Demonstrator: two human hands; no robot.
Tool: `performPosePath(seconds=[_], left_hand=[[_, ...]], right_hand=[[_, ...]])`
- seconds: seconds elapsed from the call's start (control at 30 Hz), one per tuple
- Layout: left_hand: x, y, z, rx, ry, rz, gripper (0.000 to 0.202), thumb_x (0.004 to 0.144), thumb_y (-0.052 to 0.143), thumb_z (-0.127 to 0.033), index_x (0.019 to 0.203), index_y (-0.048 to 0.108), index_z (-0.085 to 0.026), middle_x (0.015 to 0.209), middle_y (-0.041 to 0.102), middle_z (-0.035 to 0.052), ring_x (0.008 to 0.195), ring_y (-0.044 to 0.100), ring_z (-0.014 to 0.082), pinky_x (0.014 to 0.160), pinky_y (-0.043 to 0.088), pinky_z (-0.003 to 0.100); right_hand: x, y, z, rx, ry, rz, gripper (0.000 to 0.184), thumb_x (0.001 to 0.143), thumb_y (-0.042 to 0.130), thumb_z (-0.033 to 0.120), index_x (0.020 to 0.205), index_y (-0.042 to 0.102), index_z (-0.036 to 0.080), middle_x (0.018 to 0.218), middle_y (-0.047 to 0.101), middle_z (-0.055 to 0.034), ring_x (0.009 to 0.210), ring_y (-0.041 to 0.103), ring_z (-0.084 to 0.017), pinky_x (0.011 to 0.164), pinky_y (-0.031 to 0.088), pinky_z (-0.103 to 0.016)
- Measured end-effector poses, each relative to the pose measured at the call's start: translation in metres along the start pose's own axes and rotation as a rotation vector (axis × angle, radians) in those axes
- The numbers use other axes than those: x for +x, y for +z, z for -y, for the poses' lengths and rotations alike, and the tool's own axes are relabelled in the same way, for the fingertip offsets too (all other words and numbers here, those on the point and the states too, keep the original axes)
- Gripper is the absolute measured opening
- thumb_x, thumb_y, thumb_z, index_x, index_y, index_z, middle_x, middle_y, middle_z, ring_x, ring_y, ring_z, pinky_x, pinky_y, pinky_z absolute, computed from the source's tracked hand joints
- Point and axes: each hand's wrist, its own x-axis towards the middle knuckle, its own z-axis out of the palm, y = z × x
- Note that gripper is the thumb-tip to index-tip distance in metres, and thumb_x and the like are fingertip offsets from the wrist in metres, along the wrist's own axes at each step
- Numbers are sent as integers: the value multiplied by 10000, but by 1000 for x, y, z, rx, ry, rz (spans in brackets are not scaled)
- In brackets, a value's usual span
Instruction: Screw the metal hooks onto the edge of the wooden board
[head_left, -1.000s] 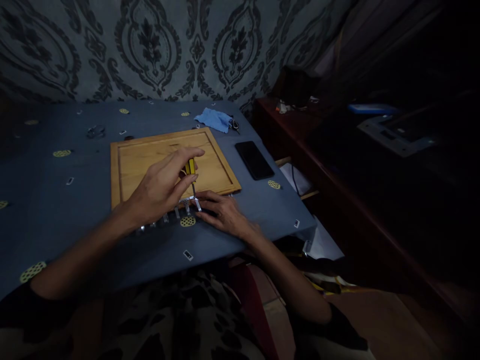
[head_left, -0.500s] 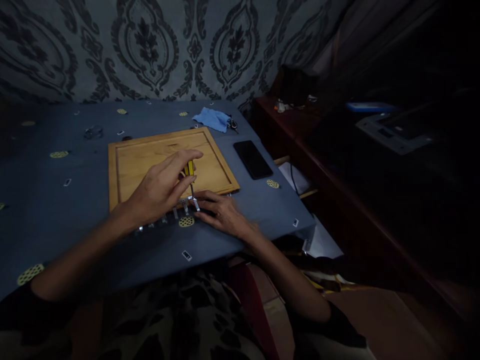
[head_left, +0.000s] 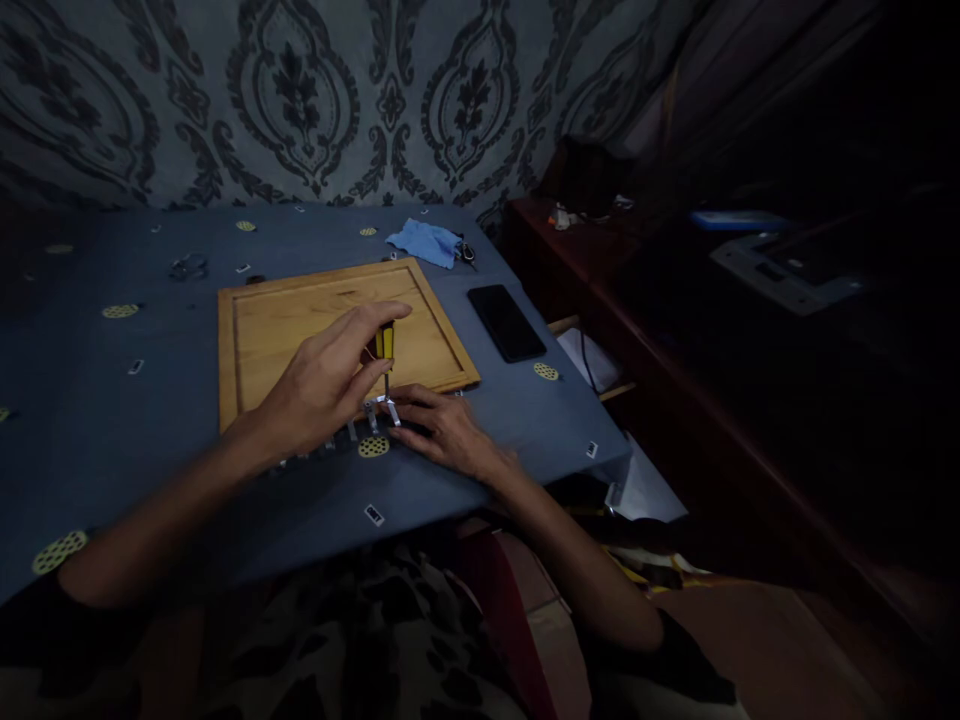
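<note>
Basically, left hand (head_left: 322, 365) has the screwdriver (head_left: 385, 345) pinched by its handle, thumb on the near side, index finger stretched out over the top. Driver stands close to upright: stubby handle, yellow with black stripes, thin dark-grey shaft pointing down. Its tip is at the right end of the hook rail (head_left: 373, 417), exact seating too small to tell.

Rail runs along the near edge of the wooden board (head_left: 277, 340), with a row of narrow metal hooks sticking out toward the person. Rightmost hook catches the light, nearly white; the ones further left go dull grey, partly shaded by the left hand and wrist.

Right hand (head_left: 450, 428) is at that same end, fingers pointing left, one above and one below the bright hook. Can't tell whether it actually clamps the rail or just rests against it.

Board: flat, honey-yellow wood, visible grain, raised frame, darker line inside the frame. Lies on the blue tablecloth (head_left: 172, 400). Phone (head_left: 507, 322), dark screen, lies right of it; blue rag (head_left: 426, 242) behind.
</note>
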Motion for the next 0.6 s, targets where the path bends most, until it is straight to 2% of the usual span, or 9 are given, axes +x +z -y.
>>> performPosePath(seconds=[0.13, 0.3, 0.43, 0.6], left_hand=[[1, -7, -2, 16, -9, -20, 440, 987, 544, -131, 1421, 482, -170, 1346, 649, 102, 1051, 704, 182, 913, 592, 308], [4, -13, -2, 47, -9, -66, 443, 991, 535, -169, 1429, 488, -214, 1320, 650, 74, 1051, 699, 195, 864, 598, 308], [3, -10, -2, 48, -13, -17, 416, 995, 533, -177, 1409, 498, -195, 1304, 670, 82, 972, 708, 179, 843, 596, 314], [3, -6, -1, 43, -8, -1, 391, 994, 537, -158, 1384, 504, -161, 1325, 675, 106, 1045, 715, 187, 879, 593, 311]], right_hand=[[0, 0, -1, -9, 7, -10, 322, 1049, 552, 362, 1250, 712, 168, 1328, 691, -121, 1169, 715, -246, 962, 605, -375], [0, -3, 1, 42, 15, 20, 290, 1052, 546, 345, 1222, 722, 190, 1357, 673, -117, 1186, 704, -238, 989, 593, -378], [0, -3, 2, 33, 30, 20, 325, 1063, 515, 376, 1228, 723, 189, 1353, 673, -113, 1195, 696, -242, 993, 590, -395], [0, -1, 0, 22, 18, 18, 342, 1064, 512, 390, 1246, 717, 186, 1353, 673, -113, 1192, 695, -241, 980, 592, -391]])
